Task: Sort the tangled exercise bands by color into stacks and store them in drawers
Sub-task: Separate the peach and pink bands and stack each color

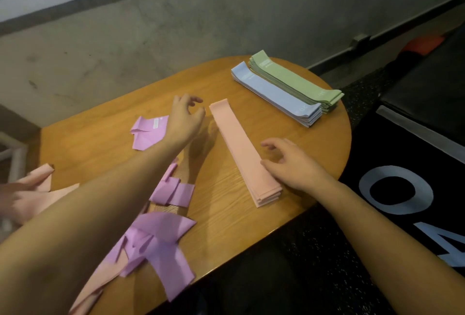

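A: Bands first, from the left: a loose tangle of lilac and peach elastic bands [156, 246] lies on the oval wooden tabletop [226, 219], partly under the left forearm.

B: And the left hand [185, 118]?

A: It hovers relaxed, holding nothing, near the far end of the flat peach band stack [241, 148]. The right hand [289, 164] rests loose-fingered against that stack's near side, gripping nothing. Beyond sit a pale blue band stack [276, 96] and a sage green band stack [297, 81], touching.

B: Risks?

A: The left forearm could drag tangled bands off the edge; a nudge might skew the peach stack.

B: Any writing?

A: Small white print on several bands, too blurred to read; large pale letters on a black surface [402, 189], an "O" clearly.
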